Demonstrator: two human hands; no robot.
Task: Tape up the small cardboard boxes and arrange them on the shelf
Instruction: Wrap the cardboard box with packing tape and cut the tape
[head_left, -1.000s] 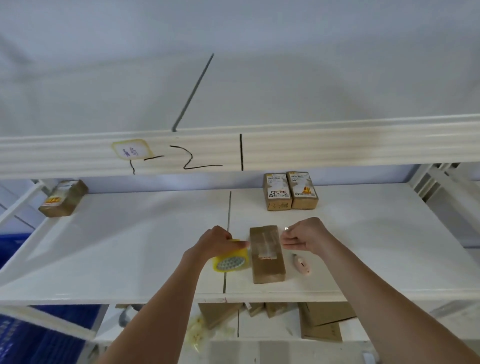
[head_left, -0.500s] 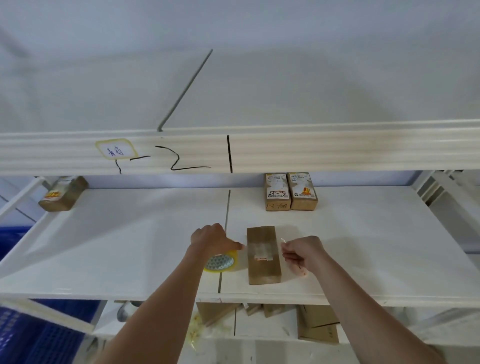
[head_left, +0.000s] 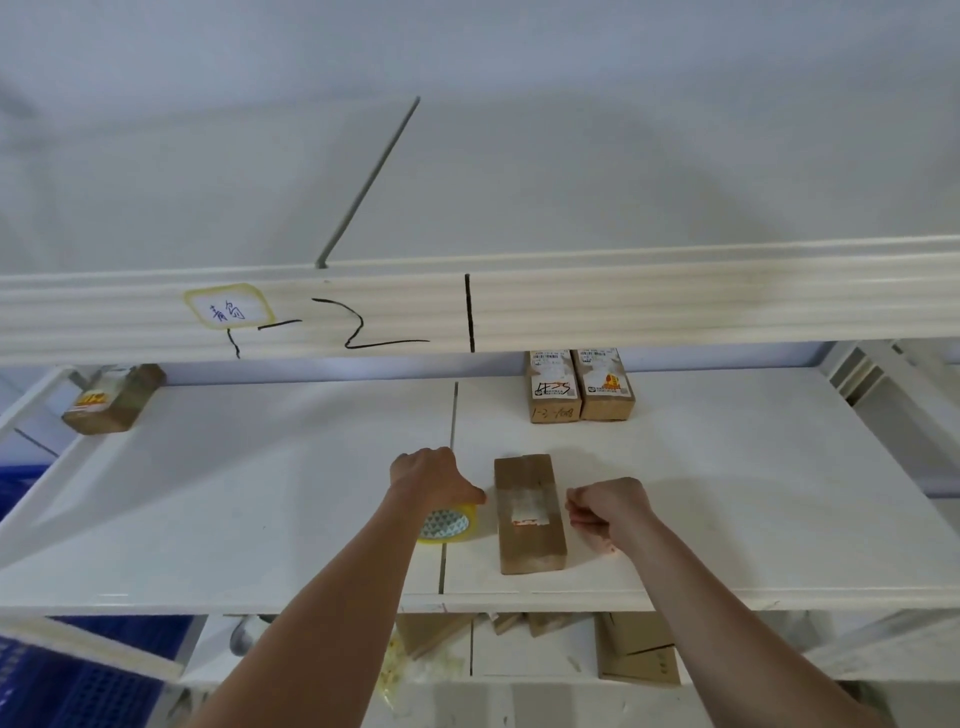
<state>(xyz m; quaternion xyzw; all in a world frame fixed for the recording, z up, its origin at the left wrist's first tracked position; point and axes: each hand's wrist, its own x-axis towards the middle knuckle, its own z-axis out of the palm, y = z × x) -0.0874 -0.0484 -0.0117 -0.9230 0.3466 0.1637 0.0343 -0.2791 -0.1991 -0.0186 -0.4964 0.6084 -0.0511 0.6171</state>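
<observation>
A brown cardboard box (head_left: 530, 540) lies lengthwise near the front of the white shelf (head_left: 260, 493), with a strip of clear tape across its top flaps. My left hand (head_left: 434, 478) grips a yellow-rimmed roll of clear tape (head_left: 448, 525) from above, just left of the box. To the box's right, my right hand (head_left: 610, 509) has its fingers curled over a pink cutter (head_left: 605, 546). Only the cutter's near tip shows under the hand. Neither hand touches the box.
Two labelled boxes (head_left: 579, 387) stand side by side at the shelf's back. Another box (head_left: 111, 400) lies at the far left corner. A white beam (head_left: 675, 301) with markings crosses overhead. More boxes (head_left: 639, 654) sit on the lower shelf. A blue crate (head_left: 78, 691) is at the bottom left.
My right hand left the box's top edge, moved right and down, and curled over the pink cutter. My left hand with the tape roll drew slightly away from the box.
</observation>
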